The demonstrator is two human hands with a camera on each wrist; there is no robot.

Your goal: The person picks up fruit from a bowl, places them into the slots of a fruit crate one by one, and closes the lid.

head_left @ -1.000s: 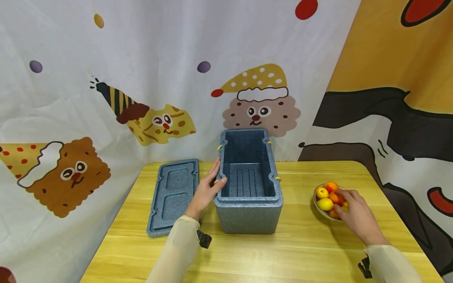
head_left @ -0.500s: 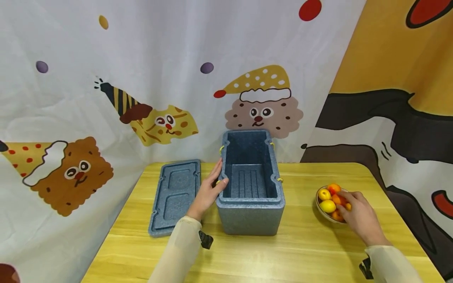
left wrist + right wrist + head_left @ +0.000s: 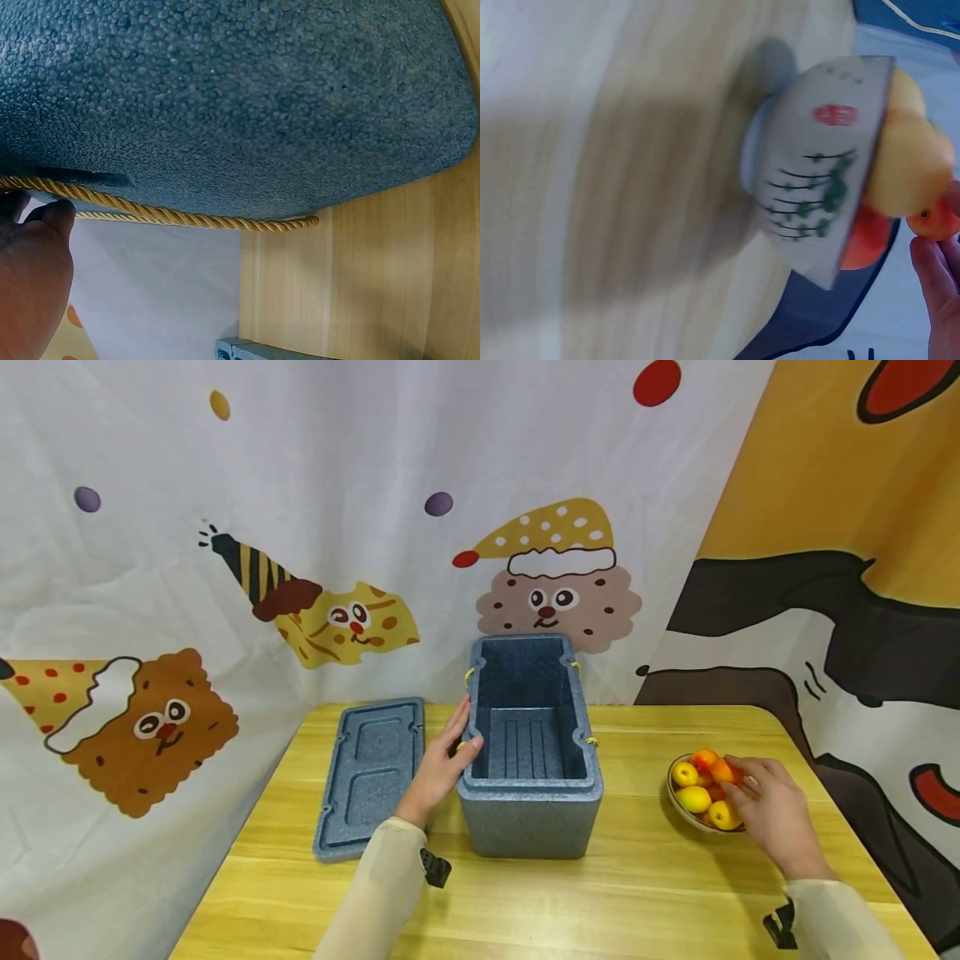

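A speckled blue-grey foam box (image 3: pixel 531 822) stands uncovered, its inside bare. My left hand (image 3: pixel 438 772) rests at its left rim, thumb over the edge and fingers extended along the outer wall. Beside those fingers runs the yellow rope handle (image 3: pixel 195 219) in the left wrist view. On the right, my right hand (image 3: pixel 780 814) pinches a red-and-orange peach (image 3: pixel 934 219) between thumb and fingers, just above the bowl's right side. Yellow and orange-red fruits fill the patterned bowl (image 3: pixel 802 150); among them is a yellow fruit (image 3: pixel 693 799).
The box's lid (image 3: pixel 371 777) lies flat left of the box, underside up. All stand on a wooden table (image 3: pixel 525 910). A printed cloth (image 3: pixel 375 485) hangs right behind the table's back edge.
My right hand has drawn up and slightly right out of the bowl with the peach, uncovering a yellow fruit at the bowl's front. My left hand has stayed at the box rim.
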